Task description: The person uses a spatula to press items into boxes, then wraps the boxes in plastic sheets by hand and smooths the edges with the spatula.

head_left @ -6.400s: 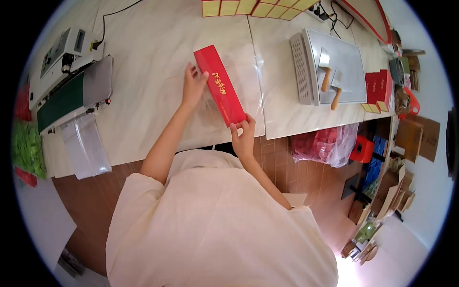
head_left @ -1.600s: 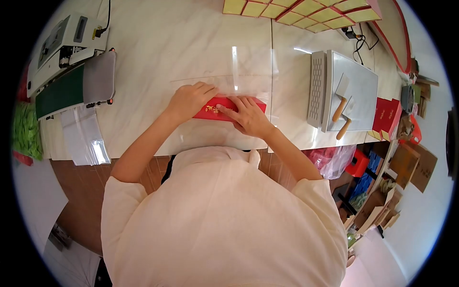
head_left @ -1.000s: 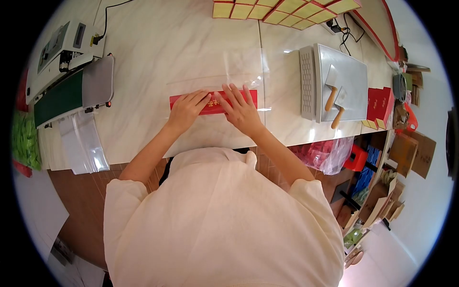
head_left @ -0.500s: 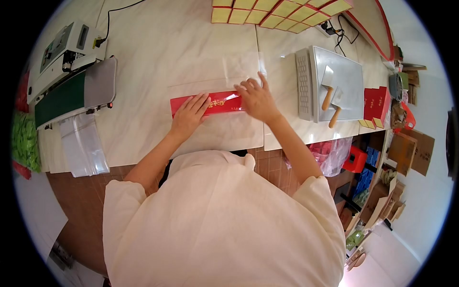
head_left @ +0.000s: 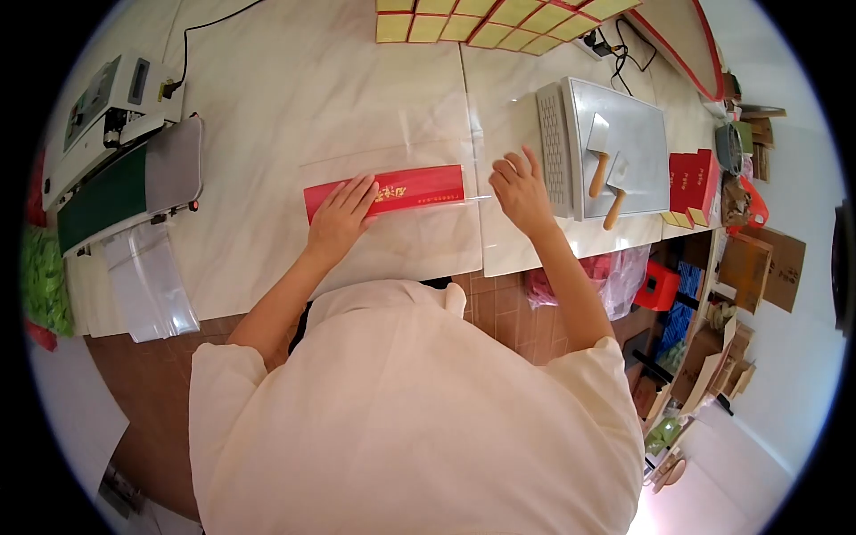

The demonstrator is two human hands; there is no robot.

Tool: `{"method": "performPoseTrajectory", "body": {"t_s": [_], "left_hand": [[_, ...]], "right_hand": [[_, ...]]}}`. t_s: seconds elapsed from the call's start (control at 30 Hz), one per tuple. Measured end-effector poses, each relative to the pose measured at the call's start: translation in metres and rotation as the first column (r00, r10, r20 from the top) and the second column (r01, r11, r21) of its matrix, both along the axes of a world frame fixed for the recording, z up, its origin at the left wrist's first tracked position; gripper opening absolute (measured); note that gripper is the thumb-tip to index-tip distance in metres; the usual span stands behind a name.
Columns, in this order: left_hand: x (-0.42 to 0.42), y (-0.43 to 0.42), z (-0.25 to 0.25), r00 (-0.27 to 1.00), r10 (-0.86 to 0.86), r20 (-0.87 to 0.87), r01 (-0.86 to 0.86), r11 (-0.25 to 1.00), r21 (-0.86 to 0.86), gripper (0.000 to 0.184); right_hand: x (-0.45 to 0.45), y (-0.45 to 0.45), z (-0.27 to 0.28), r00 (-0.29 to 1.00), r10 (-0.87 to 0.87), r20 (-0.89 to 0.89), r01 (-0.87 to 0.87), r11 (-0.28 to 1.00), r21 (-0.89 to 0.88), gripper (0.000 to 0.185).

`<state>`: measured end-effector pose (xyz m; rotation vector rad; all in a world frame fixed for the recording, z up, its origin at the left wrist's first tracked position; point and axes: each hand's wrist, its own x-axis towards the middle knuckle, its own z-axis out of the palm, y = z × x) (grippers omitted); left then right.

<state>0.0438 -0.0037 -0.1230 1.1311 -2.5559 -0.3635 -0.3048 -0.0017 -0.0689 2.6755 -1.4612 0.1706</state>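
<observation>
A long red box (head_left: 415,187) with gold lettering lies almost level on the marble-patterned table (head_left: 267,98). Clear plastic film (head_left: 392,147) surrounds it and reaches past its right end. My left hand (head_left: 341,214) rests flat on the left part of the box, fingers together and stretched out, gripping nothing. To the right of the box, my right hand (head_left: 522,189) is raised over the table with its fingers bent and somewhat apart. It does not touch the box, and nothing shows in it.
A grey metal appliance (head_left: 629,116) with two wooden-handled scrapers (head_left: 599,165) stands at right, red boxes (head_left: 691,183) beyond it. A belt machine (head_left: 116,178) is at left, above clear bags (head_left: 152,285). Stacked yellow-ended boxes (head_left: 490,22) line the back. Cables (head_left: 629,53) lie behind the appliance.
My right hand has moved right, away from the box's right end, which is now uncovered. My left hand stays on the box. Earlier, both hands held the box tilted; now it lies on the table.
</observation>
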Motion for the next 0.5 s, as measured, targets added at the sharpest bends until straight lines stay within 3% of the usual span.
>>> {"method": "performPoseTrajectory", "body": {"t_s": [0.1, 0.13, 0.2, 0.3, 0.37, 0.5], "left_hand": [[0.000, 0.000, -0.002, 1.000, 0.002, 0.011, -0.002, 1.000, 0.011, 0.062], [0.001, 0.000, -0.003, 1.000, -0.006, 0.009, 0.006, 1.000, 0.013, 0.062], [0.000, 0.001, -0.005, 1.000, 0.006, 0.012, -0.007, 1.000, 0.020, 0.063], [-0.001, 0.003, -0.006, 1.000, 0.007, 0.023, -0.007, 1.000, -0.009, 0.063], [-0.002, 0.003, -0.007, 0.999, 0.004, 0.037, -0.003, 1.000, -0.012, 0.063], [-0.004, 0.008, -0.005, 0.998, 0.045, 0.040, -0.044, 0.999, -0.025, 0.061]], "right_hand": [[-0.014, 0.022, -0.008, 0.964, -0.259, 0.061, 0.258, 0.966, 0.020, 0.013], [-0.014, 0.025, -0.008, 0.962, -0.266, 0.059, 0.266, 0.964, 0.021, 0.013], [-0.005, 0.029, -0.008, 0.906, -0.356, 0.230, 0.367, 0.930, -0.004, 0.022], [0.037, 0.026, -0.014, 0.876, -0.233, 0.423, 0.213, 0.972, 0.094, 0.050], [0.074, 0.029, -0.020, 0.904, -0.151, 0.400, 0.080, 0.979, 0.187, 0.068], [0.118, 0.031, -0.034, 0.913, -0.091, 0.397, -0.009, 0.970, 0.243, 0.068]]}}
